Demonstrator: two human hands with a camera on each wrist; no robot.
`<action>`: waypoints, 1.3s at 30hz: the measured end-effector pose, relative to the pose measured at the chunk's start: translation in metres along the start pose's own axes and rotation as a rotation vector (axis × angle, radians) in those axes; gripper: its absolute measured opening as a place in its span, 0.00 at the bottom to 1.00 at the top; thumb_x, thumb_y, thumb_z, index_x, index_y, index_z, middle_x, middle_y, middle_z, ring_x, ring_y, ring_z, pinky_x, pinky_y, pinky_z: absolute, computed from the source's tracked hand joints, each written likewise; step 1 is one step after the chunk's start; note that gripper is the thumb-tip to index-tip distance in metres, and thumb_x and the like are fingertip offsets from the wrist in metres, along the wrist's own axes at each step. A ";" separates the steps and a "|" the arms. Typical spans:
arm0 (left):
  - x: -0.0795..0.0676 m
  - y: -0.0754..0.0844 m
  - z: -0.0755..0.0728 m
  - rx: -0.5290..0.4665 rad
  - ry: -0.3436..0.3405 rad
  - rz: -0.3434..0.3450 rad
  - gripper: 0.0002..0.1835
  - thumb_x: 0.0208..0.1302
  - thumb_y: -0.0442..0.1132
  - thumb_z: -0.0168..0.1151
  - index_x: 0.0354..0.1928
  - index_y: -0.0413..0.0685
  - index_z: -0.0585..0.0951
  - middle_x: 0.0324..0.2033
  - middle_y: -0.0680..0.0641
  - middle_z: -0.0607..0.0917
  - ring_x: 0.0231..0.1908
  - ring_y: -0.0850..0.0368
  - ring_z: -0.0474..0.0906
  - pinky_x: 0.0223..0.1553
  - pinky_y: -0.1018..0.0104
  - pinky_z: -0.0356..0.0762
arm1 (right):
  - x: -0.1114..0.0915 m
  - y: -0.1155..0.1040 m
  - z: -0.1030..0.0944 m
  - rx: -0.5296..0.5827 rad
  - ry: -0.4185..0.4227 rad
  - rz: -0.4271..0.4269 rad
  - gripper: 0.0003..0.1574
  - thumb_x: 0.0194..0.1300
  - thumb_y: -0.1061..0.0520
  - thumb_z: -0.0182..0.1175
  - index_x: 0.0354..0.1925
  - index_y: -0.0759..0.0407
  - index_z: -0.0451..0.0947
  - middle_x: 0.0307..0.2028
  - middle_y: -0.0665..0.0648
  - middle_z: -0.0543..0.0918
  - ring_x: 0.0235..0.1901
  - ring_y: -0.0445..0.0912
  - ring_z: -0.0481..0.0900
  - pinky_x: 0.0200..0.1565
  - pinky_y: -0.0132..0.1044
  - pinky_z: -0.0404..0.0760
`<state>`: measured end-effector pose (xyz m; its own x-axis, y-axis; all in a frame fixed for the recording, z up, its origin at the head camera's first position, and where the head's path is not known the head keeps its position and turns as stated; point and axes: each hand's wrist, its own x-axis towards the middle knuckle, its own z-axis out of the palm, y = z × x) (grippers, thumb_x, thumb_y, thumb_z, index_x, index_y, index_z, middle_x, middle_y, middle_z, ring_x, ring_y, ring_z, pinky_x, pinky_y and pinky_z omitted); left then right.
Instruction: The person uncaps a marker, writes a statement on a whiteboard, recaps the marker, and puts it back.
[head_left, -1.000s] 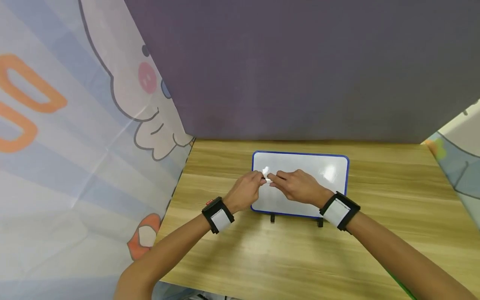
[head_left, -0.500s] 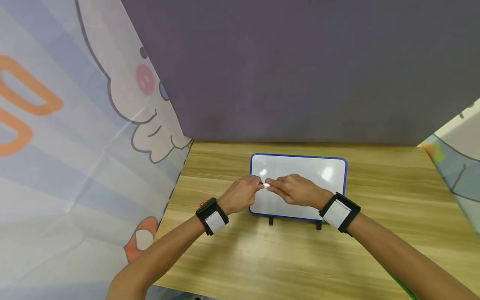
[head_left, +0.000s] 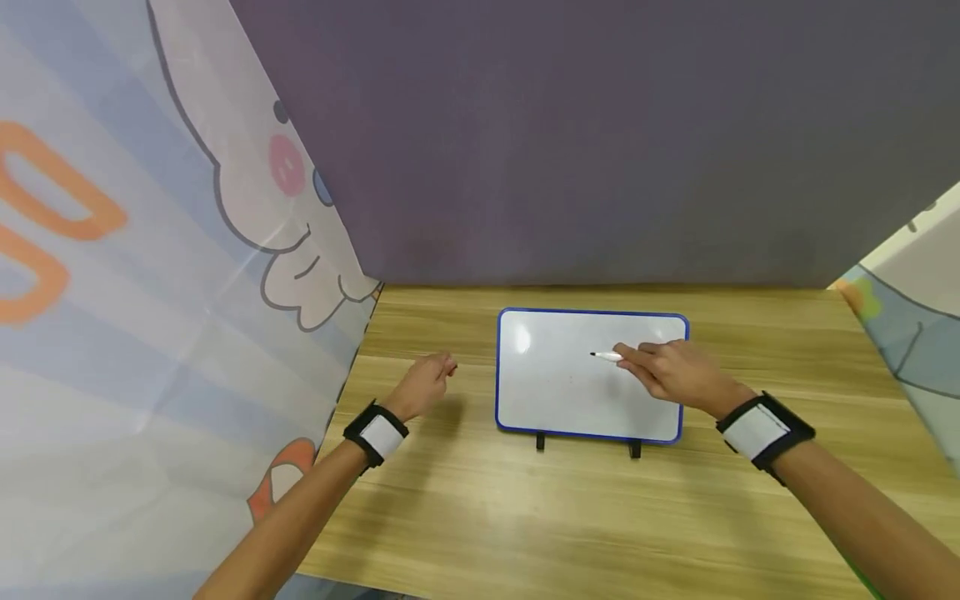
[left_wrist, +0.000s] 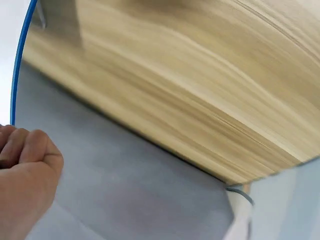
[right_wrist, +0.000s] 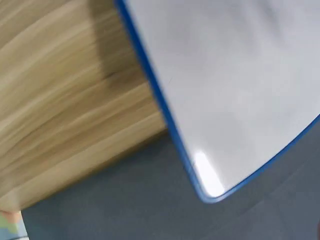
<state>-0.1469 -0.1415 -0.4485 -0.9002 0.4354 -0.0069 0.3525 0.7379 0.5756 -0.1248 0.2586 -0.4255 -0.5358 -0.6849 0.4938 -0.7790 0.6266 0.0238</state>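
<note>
A white marker (head_left: 606, 356) with a bare dark tip is pinched in my right hand (head_left: 671, 371), over the right half of a small whiteboard (head_left: 555, 392). Its tip points left across the board. My left hand (head_left: 423, 383) is off to the left of the board with its fingers curled. A small dark piece, which looks like the marker's cap (head_left: 453, 367), sticks out at its fingertips. In the left wrist view that hand (left_wrist: 30, 172) shows folded fingers, the cap hidden. The right wrist view shows mostly the board's blue-rimmed corner.
Black feet (head_left: 635, 449) hold the whiteboard up on a wood-grain table (head_left: 480, 517). A dark grey panel (head_left: 585, 150) rises behind the table's far edge. A printed cartoon cloth (head_left: 172, 333) hangs along the left side.
My hands were together at the marker over the board's left part. They have parted: the right moved right with the uncapped marker, the left moved left with the small dark piece.
</note>
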 end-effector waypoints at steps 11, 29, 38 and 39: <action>0.016 -0.011 0.068 0.100 -0.016 -0.188 0.10 0.69 0.33 0.48 0.45 0.34 0.75 0.41 0.39 0.74 0.35 0.48 0.77 0.36 0.58 0.78 | 0.006 -0.020 0.022 0.118 0.008 0.038 0.18 0.69 0.51 0.52 0.45 0.62 0.80 0.14 0.44 0.69 0.14 0.29 0.54 0.17 0.19 0.55; 0.024 -0.037 0.110 0.253 0.254 -0.353 0.15 0.64 0.40 0.57 0.44 0.34 0.71 0.40 0.34 0.78 0.41 0.37 0.76 0.37 0.49 0.79 | 0.014 -0.035 0.022 0.121 -0.042 0.074 0.18 0.58 0.58 0.63 0.47 0.61 0.79 0.15 0.45 0.71 0.14 0.31 0.56 0.17 0.19 0.55; 0.030 -0.023 0.052 0.104 0.325 -0.342 0.19 0.70 0.42 0.47 0.53 0.34 0.70 0.43 0.34 0.77 0.43 0.38 0.74 0.40 0.49 0.75 | 0.019 -0.036 0.023 0.106 -0.038 0.056 0.17 0.66 0.51 0.55 0.47 0.60 0.78 0.16 0.46 0.72 0.14 0.31 0.57 0.18 0.21 0.57; 0.033 -0.015 0.042 0.067 0.395 -0.303 0.17 0.70 0.41 0.48 0.52 0.35 0.71 0.41 0.35 0.77 0.42 0.39 0.74 0.40 0.50 0.74 | 0.020 -0.037 0.023 0.107 -0.036 0.054 0.16 0.66 0.52 0.56 0.46 0.60 0.79 0.16 0.46 0.72 0.14 0.32 0.57 0.17 0.21 0.58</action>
<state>-0.1711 -0.1167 -0.4918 -0.9881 -0.0227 0.1521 0.0642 0.8379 0.5420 -0.1146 0.2133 -0.4365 -0.5879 -0.6651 0.4605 -0.7778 0.6212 -0.0958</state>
